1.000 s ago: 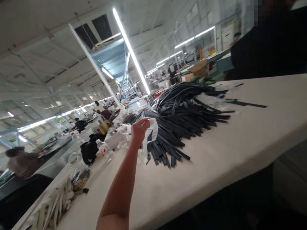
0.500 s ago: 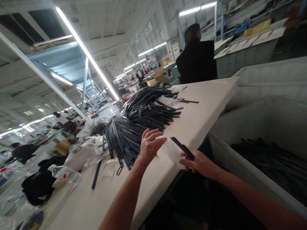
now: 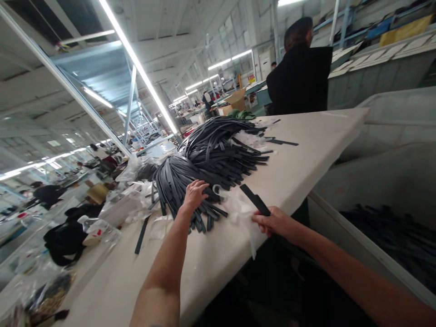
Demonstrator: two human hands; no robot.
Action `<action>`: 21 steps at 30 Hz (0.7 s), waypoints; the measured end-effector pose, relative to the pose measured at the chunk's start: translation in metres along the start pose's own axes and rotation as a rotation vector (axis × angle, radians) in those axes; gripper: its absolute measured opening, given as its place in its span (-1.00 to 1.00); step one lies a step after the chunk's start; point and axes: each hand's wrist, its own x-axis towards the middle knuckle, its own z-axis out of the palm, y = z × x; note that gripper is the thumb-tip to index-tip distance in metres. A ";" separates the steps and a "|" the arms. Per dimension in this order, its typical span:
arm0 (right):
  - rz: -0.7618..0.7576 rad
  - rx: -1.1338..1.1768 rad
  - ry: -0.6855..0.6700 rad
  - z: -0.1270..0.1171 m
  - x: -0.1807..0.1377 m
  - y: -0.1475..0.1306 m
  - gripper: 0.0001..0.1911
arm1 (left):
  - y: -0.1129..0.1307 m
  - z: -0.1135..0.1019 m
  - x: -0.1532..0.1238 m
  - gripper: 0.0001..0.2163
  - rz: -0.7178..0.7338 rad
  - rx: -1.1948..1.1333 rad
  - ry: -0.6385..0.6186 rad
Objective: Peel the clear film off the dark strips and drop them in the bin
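Note:
My right hand (image 3: 270, 221) is closed around dark flat strap pieces (image 3: 252, 198), whose overlapping ends point up and to the left. Thin translucent plastic (image 3: 252, 234) hangs by those fingers; whether it is gripped too is unclear. Over the near bundle of dark grey straps (image 3: 172, 175) lies my left hand (image 3: 195, 194), its fingers slightly bent and partly apart, with no strap plainly gripped. A second heap of straps (image 3: 218, 136) adjoins this bundle farther back. One single strap (image 3: 141, 235) rests on the pale table (image 3: 218, 254) to the left.
Right of the table, a large grey bin (image 3: 335, 227) contains many dark strips. Plastic bags and a clear bottle (image 3: 102, 229) crowd the left side, near a black cloth item (image 3: 64, 240). A person in black (image 3: 299, 79) is beyond the table's far end.
My left hand has come down and left onto the near bundle, whose strap ends have shifted. My right hand still holds the strap pieces. The view has turned slightly.

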 end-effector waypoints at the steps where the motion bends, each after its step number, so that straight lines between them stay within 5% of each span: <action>1: 0.003 0.011 0.022 -0.001 0.003 -0.001 -0.61 | -0.007 -0.004 -0.001 -0.63 -0.049 -0.017 0.017; 6: 0.014 0.072 0.073 -0.007 0.017 -0.002 -0.53 | 0.003 -0.016 -0.021 -0.68 -0.227 -0.184 0.069; 14: 0.016 0.129 0.029 0.005 0.047 -0.016 -0.51 | 0.101 0.034 -0.089 -0.73 -0.134 -0.662 -0.384; 21: 0.042 0.120 0.059 0.012 0.061 -0.029 -0.75 | 0.110 0.055 -0.104 -0.70 -0.330 -0.912 -0.392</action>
